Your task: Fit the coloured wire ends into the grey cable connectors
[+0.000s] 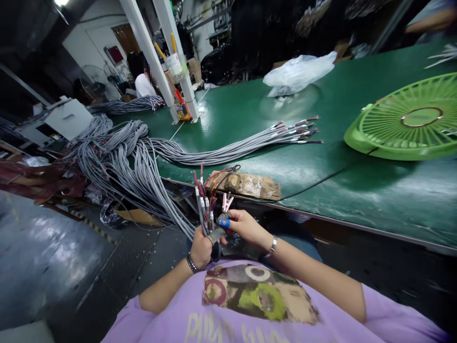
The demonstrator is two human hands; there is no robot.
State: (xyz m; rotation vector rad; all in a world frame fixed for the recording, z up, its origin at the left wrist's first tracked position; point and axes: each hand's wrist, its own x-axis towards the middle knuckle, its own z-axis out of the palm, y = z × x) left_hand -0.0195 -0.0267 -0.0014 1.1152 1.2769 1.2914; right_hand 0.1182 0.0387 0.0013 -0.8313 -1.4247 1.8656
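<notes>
The green table (321,195) stretched from eleven to four o'clock of the hands, its near edge just beyond them. At ten o'clock the heap of grey cables (123,152) sagged off it toward the floor; its weight could have drawn more lengths down, tangling them. At two o'clock stood the green fan (417,119); a tug on its black cord (317,181) might have shifted it. Toward one o'clock lay a fanned cable bundle (228,155), whose bare tips could have bent if anything swept across them, and farther off a plastic bag (300,71).

The left hand (200,248) was closed round the held cable ends (204,207), which stood up at twelve o'clock, near the table edge. A slack grip, or a pull from the heap, could have let the tips slide out of line. The right hand (250,231) bent its thumb and fingers in beside them; whether they pinched anything I could not tell. Close at one o'clock, the taped block (255,186) carried loose red and black wires (223,174) that might have snagged the coloured tips. The pink clip (227,202), smallest, could have caught them too.
</notes>
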